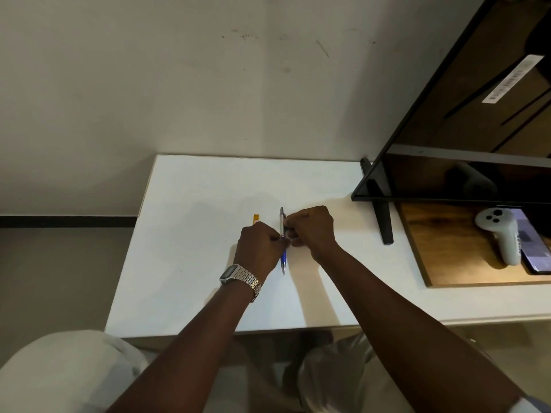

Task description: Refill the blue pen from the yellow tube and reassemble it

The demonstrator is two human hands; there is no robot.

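Head view, from the near edge: pale-trousered knees (59, 371) show below the front lip of the white bench (185, 281), and two bare forearms reach forward over it; the left wrist carries a metal-link wristwatch (238, 278). Further in, the left hand (261, 245) is curled into a loose fist, its fingers (283, 240) pinched together on the middle of the blue pen (283, 257), where the blue lower barrel meets the silver upper part; the pen runs nearly in line with the view, its tip toward the person and low over the bench, though contact with the surface cannot be told, and its silver clip end points away. Just beside it, the right hand (310, 226) is also curled, its fingers (290, 229) closed on the pen's upper section below the silver end; the two hands almost touch. Partly hidden behind the left knuckles, the yellow tube (256, 219) lies on the bench, only its far end showing, left of the pen. Off to the right, a black monitor (465, 120) on its stand (384, 222) leans over a wooden board (441, 234); on the board rest a white handheld controller (498, 231) and a dark phone (536, 248). Beyond everything rises a scuffed beige wall (179, 84).
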